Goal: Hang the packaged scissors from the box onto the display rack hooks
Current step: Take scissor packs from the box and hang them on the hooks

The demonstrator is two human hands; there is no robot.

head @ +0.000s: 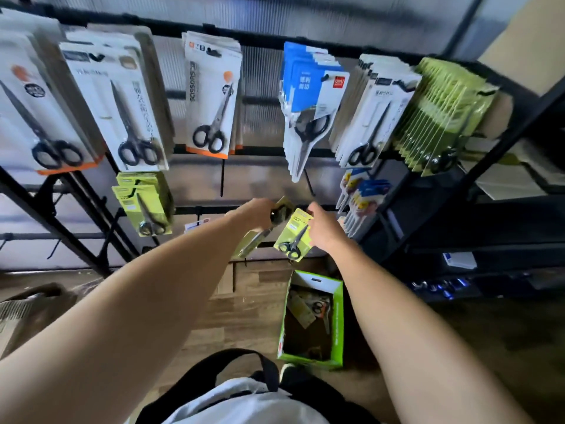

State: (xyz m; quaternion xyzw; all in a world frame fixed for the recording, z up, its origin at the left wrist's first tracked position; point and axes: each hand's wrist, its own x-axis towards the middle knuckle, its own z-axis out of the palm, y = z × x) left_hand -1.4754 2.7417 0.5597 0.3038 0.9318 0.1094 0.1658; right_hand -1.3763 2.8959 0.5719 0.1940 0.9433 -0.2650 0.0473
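Note:
My left hand [255, 214] grips a green scissors pack [263, 232], held tilted in front of the lower row of the black display rack [260, 151]. Just to its right, my right hand [324, 229] pinches the top of a second green scissors pack [295, 237], which hangs down from my fingers. An open green box [334, 325] stands on the floor below my right arm, with more packs inside it. Green packs of the same kind [143, 206] hang on a lower hook at the left. A bare hook [222, 182] juts out above my left hand.
The upper row holds white, blue and green scissors packs [214, 96]. Small blue and yellow packs [360, 197] hang right of my right hand. A brown cardboard box [27, 313] sits on the wooden floor at the left. Dark shelving [489, 209] stands at the right.

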